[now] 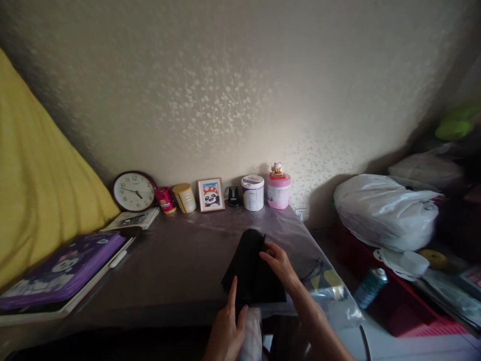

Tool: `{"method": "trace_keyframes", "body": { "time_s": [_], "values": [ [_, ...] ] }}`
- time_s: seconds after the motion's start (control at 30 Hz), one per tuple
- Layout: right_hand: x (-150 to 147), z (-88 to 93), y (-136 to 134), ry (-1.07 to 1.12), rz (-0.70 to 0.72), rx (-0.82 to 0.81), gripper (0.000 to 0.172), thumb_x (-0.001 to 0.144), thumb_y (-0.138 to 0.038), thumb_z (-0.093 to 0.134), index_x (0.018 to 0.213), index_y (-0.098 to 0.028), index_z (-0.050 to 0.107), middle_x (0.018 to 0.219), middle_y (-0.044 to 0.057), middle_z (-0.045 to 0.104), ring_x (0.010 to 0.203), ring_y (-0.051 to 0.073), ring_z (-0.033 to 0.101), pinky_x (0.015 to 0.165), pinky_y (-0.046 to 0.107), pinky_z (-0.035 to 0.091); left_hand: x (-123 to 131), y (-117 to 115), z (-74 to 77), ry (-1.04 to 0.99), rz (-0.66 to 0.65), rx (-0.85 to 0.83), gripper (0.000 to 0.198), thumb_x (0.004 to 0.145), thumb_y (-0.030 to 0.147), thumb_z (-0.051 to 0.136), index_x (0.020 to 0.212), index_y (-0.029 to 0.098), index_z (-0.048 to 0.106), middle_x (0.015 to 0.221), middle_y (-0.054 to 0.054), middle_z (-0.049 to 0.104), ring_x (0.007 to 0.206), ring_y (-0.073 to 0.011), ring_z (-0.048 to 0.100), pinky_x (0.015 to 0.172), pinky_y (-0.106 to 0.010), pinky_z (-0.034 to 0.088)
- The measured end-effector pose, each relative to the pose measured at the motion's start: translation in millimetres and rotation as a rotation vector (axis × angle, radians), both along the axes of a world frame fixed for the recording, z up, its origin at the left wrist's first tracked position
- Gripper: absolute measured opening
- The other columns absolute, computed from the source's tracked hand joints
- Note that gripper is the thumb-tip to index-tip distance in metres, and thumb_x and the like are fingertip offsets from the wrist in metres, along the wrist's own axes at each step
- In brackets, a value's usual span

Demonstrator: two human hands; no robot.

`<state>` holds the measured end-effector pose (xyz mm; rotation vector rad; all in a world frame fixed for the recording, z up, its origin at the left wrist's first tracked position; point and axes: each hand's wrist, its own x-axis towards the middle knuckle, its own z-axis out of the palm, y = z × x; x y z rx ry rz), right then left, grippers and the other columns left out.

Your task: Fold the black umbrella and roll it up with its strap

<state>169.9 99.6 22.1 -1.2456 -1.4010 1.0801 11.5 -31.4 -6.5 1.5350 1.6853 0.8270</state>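
Observation:
A black, soft-looking folded piece (246,260) lies near the table's front edge; whether it is a bag or plain cloth I cannot tell. Its left part is rolled or folded over, and the right part spreads flat. My left hand (229,323) grips its near edge, with the index finger stretched along the top and the thumb by the lower corner. At the upper right edge, my right hand (278,263) pinches the black material between thumb and fingers. A thin dark cord (313,271) loops on the table to the right of that hand.
Along the wall stand a clock (134,191), several canisters (253,193), a framed panda picture (211,194) and a lucky-cat figure (277,169). A purple case (67,271) lies left by a yellow curtain (45,165). Rightward are a spray can (371,288) and white bag (387,210).

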Motion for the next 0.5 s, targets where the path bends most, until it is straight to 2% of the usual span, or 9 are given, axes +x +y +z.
{"method": "trace_keyframes", "body": {
  "time_s": [0.1, 0.3, 0.5],
  "values": [
    [-15, -0.4, 6, 0.027, 0.037, 0.004, 0.049, 0.062, -0.033, 0.062, 0.106, -0.010, 0.059, 0.056, -0.007, 0.048, 0.051, 0.010, 0.043, 0.050, 0.023, 0.035, -1, 1, -3.8, 0.017, -0.025, 0.020, 0.062, 0.089, 0.025, 0.037, 0.144, 0.013, 0.011, 0.140, -0.013, 0.040, 0.126, -0.0173, 0.042, 0.103, -0.028, 0.033],
    [-39, -8.8, 19, -0.027, 0.068, 0.039, 0.045, 0.064, -0.026, 0.063, 0.105, -0.010, 0.060, 0.055, -0.006, 0.052, 0.053, 0.011, 0.048, 0.051, 0.022, 0.037, -1, 2, -0.5, -0.013, -0.020, -0.006, 0.061, 0.089, 0.024, 0.036, 0.143, 0.011, 0.011, 0.142, -0.014, 0.036, 0.127, -0.0173, 0.040, 0.104, -0.030, 0.032],
    [-43, -6.7, 21, -0.144, 0.117, 0.019, 0.039, 0.067, -0.024, 0.062, 0.105, -0.012, 0.059, 0.057, -0.004, 0.059, 0.056, 0.012, 0.055, 0.053, 0.023, 0.042, -1, 1, 1.2, -0.045, -0.032, 0.002, 0.063, 0.088, 0.024, 0.037, 0.143, 0.011, 0.010, 0.140, -0.013, 0.039, 0.127, -0.0151, 0.041, 0.104, -0.027, 0.031]
  ]
}}
